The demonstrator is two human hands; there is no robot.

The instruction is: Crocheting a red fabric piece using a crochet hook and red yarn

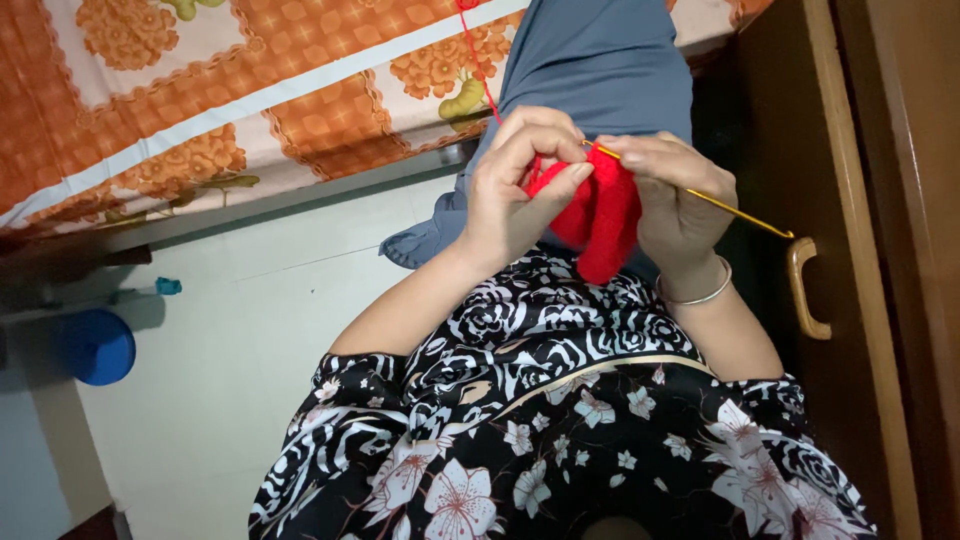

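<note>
Left hand [515, 190] pinched red crochet piece [600, 215]; right hand [675, 200] gripped golden hook [720, 203] beside fingertips. Small patch done, yarn strand [478, 60] not cut, seemingly more left.

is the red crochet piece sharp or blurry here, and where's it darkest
Head view: the red crochet piece and both hands, left hand and right hand, are fairly sharp; light is soft and even on the pale floor; darkest by the wooden cabinet.
</note>
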